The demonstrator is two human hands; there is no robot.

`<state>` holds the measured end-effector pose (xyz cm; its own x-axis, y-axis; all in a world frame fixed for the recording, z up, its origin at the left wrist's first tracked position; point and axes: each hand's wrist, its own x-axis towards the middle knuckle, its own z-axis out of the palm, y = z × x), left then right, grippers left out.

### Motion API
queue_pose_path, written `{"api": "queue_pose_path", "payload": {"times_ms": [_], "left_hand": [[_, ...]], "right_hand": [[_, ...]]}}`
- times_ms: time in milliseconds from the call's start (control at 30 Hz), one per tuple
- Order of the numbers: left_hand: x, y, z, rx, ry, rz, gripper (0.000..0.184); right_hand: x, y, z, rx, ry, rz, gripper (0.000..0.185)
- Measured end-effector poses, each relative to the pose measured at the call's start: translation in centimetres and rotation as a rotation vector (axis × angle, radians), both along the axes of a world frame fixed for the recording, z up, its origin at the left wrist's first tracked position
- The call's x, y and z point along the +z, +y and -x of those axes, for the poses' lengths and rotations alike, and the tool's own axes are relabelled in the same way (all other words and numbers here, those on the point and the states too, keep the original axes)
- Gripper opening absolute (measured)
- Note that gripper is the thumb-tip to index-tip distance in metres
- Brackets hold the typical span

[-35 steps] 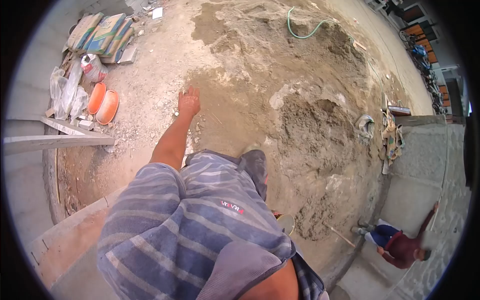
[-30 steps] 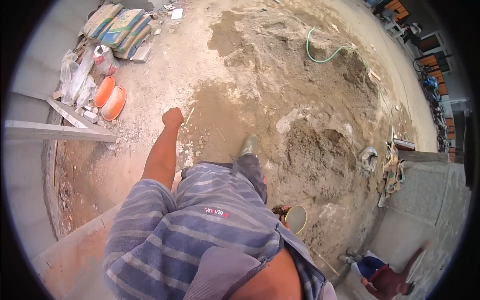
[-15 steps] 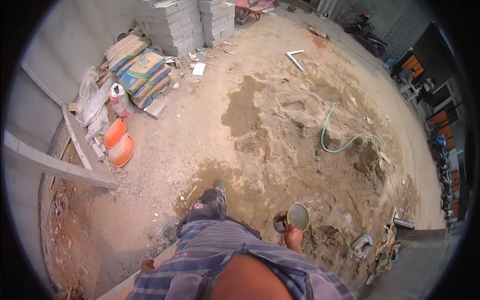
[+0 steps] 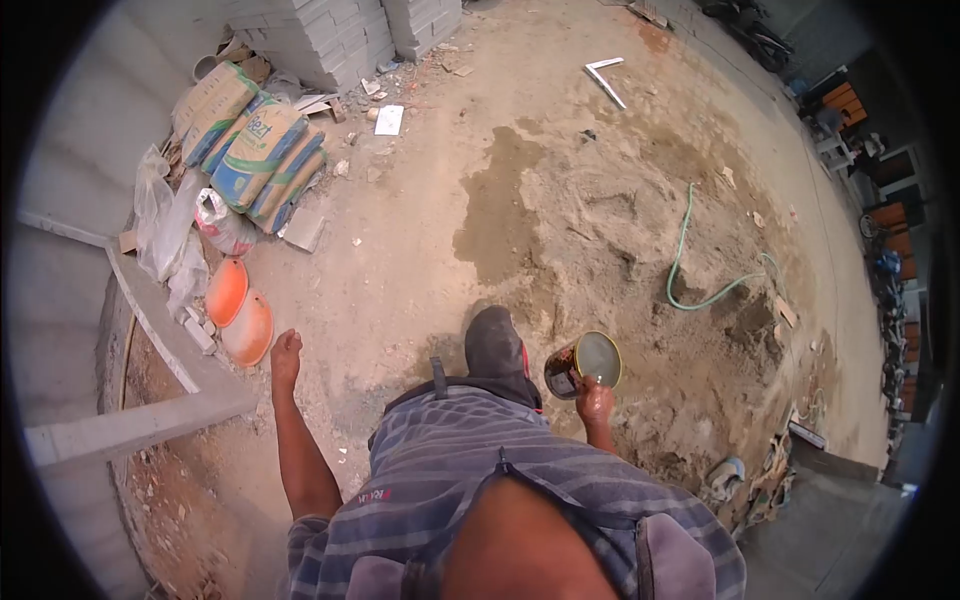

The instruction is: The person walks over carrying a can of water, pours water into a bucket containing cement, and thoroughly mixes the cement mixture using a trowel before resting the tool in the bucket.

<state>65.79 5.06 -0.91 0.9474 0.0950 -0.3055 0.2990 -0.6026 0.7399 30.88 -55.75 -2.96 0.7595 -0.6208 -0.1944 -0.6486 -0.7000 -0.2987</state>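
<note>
My right hand (image 4: 596,400) grips the rim of a paint can (image 4: 564,372) with a dark, printed side and a yellow edge. Grey, cloudy liquid (image 4: 598,358) shows inside the can, which hangs above the wet sand at my right. On the other side, my left hand (image 4: 286,350) swings out in front with its fingers curled in and nothing visible in them. Nearest to it on the ground are two orange bowl-shaped containers (image 4: 247,328), one overlapping the other.
Cement bags (image 4: 262,150) lie piled at the left, before stacked grey blocks (image 4: 330,40). A concrete beam (image 4: 150,425) juts in at left. Ahead to the right, a green hose (image 4: 676,265) crosses a sand heap (image 4: 610,215). A white angle piece (image 4: 606,82) lies farther off.
I have stepped forward, and the bags and orange containers sit closer to me. My left arm has swung forward into full view. The can remains in my right hand.
</note>
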Motion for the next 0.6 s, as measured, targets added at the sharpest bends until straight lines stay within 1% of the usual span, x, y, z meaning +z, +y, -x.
{"api": "queue_pose_path", "payload": {"times_ms": [33,67,133,167,200,233,267,300,333,367,400,433,467,500,533,567,600], "left_hand": [[3.5,-3.3,-3.5,0.008,0.016,0.007,0.054],[5.6,-5.8,-6.9,0.014,0.017,0.016,0.055],[3.9,-6.4,-12.6,0.01,0.041,-0.005,0.054],[2.7,-6.8,-15.0,0.012,0.054,-0.011,0.053],[1.8,-7.5,-15.7,0.055,0.069,-0.032,0.051],[-0.1,-7.8,-16.8,0.102,0.049,-0.044,0.048],[-5.4,-4.7,-17.4,0.153,0.195,-0.137,0.047],[-6.1,-4.8,-17.2,0.175,0.371,-0.105,0.043],[-4.8,-6.7,-16.2,0.254,0.633,-0.054,0.041],[-3.8,-9.0,-15.1,0.251,0.767,-0.154,0.04],[-4.3,-9.5,-14.6,0.227,0.924,-0.152,0.039],[-3.9,-10.6,-14.5,0.152,1.013,-0.159,0.037],[-3.1,-11.6,-14.5,0.078,1.097,-0.17,0.035],[-2.3,-11.5,-13.3,0.245,0.969,0.165,0.035],[-2.6,-10.5,-11.6,0.405,0.821,0.492,0.034],[-3.0,-9.7,-11.7,0.434,0.794,0.633,0.033],[-3.6,-9.6,-13.5,0.451,0.759,0.782,0.031]], "right_hand": [[-0.4,-0.4,-1.5,0.021,0.01,-0.001,0.012],[-0.8,-1.1,-3.9,0.039,0.004,0.0,0.012],[-2.6,-1.8,-8.5,0.085,-0.007,0.017,0.01],[-3.5,-2.2,-10.7,0.123,-0.005,0.039,0.013],[-3.2,-3.8,-12.8,0.174,-0.001,0.067,0.018],[-3.6,-6.4,-16.8,0.203,-0.059,0.075,0.019],[-3.9,-7.1,-20.4,0.209,-0.118,0.062,0.019],[-3.1,-6.7,-21.5,0.209,-0.138,0.035,0.02],[-2.2,-6.9,-23.0,0.199,-0.083,-0.004,0.02],[-1.7,-7.7,-25.9,0.188,-0.038,-0.029,0.02],[-0.8,-8.9,-28.7,0.179,0.002,-0.046,0.02],[-1.9,-9.9,-30.3,0.171,-0.049,-0.034,0.018],[-1.5,-10.9,-32.7,0.155,-0.054,-0.031,0.016],[-0.7,-11.7,-35.5,0.136,-0.062,-0.03,0.015],[-0.4,-12.4,-37.8,0.117,-0.067,-0.032,0.013],[-0.4,-13.0,-40.0,0.107,-0.082,-0.021,0.011],[-0.4,-13.9,-42.6,0.095,-0.106,-0.001,0.01]]}}
